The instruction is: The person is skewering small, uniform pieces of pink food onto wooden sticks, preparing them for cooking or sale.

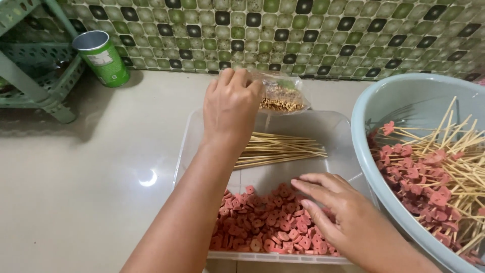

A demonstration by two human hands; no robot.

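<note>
Your left hand point(230, 108) is up at the far edge of the clear plastic tray point(337, 130), fingers closed around the top of a small clear bag of something grainy and brown point(281, 96), which sits right at that far rim. Your right hand point(331, 210) is open and relaxed, fingers spread flat over the pile of pink-red sausage slices point(262, 225) heaped in the near part of the tray; it's touching the top of the pile but not pinching anything as far as I can see.

Between your hands, a bundle of bare bamboo skewers point(280, 149) lies across the middle of the tray. Just beside the tray's right edge there's a pale blue basin point(374, 116) full of loaded skewers point(434, 172) with those same slices threaded on. Off at the far left of the counter, a green can point(102, 58) stands tilted beside a green plastic rack point(38, 76).
</note>
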